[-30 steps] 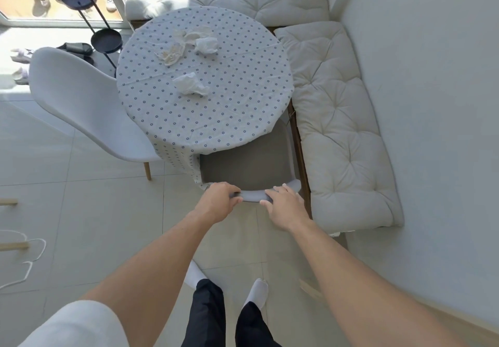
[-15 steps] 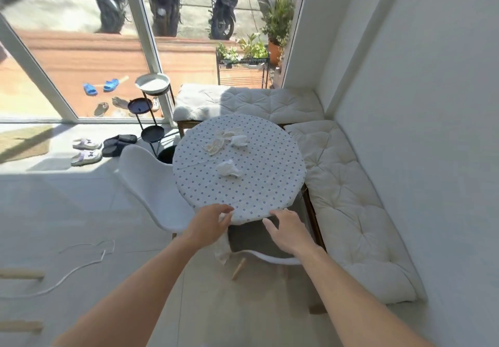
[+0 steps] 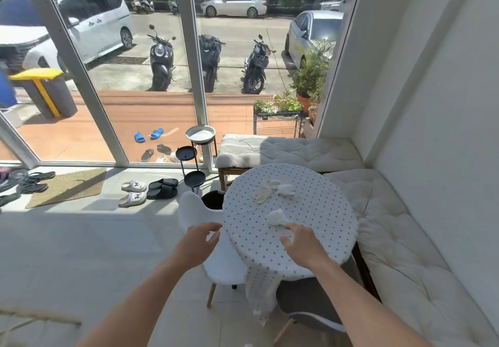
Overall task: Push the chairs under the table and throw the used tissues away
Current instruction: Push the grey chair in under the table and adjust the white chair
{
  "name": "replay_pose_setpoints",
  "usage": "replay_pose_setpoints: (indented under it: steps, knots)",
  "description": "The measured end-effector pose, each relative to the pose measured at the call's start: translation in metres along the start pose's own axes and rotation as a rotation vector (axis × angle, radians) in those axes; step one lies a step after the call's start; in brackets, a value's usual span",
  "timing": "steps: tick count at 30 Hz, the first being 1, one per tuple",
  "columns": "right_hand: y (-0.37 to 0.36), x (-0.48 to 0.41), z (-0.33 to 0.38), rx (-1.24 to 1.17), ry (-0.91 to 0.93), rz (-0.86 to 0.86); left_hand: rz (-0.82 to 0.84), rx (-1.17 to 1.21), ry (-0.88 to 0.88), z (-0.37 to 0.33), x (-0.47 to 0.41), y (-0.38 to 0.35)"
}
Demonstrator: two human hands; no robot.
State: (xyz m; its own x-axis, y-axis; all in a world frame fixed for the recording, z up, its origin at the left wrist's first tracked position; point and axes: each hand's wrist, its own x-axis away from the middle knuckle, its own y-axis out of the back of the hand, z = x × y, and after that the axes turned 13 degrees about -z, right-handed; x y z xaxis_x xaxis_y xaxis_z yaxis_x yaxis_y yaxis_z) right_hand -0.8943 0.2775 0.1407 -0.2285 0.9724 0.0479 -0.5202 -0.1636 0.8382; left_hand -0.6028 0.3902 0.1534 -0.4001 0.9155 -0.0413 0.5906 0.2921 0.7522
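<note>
A round table (image 3: 318,238) under a dotted white cloth carries three crumpled tissues: one near me (image 3: 276,217), a yellowish one (image 3: 259,195) and a white one (image 3: 286,189) farther back. My right hand (image 3: 302,244) hovers open over the cloth, fingertips just short of the nearest tissue. My left hand (image 3: 198,242) is open in the air beside the table's left edge, above the white chair (image 3: 216,260), which stands out from the table. A grey chair (image 3: 310,306) sits tucked under the table's near side.
A cushioned corner bench (image 3: 391,238) runs along the back and right of the table. A black bin (image 3: 213,199) stands behind the white chair, next to a black tiered stand (image 3: 193,157). Sandals and a mat lie by the glass wall.
Both hands let go of the grey chair's back, which went under the table. My view lifted, and the hands rose to table height, the right one moving toward the nearest tissue.
</note>
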Motion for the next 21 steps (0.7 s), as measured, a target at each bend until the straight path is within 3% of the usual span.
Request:
replay_pose_setpoints:
  steps: [8, 21]
  knots:
    - [-0.074, -0.080, 0.061, -0.080, -0.060, 0.073, 0.027, -0.077, 0.001, 0.062, -0.078, 0.047]
    - [-0.200, -0.151, 0.150, -0.078, -0.304, 0.215, 0.234, -0.045, 0.074, 0.187, -0.201, 0.085]
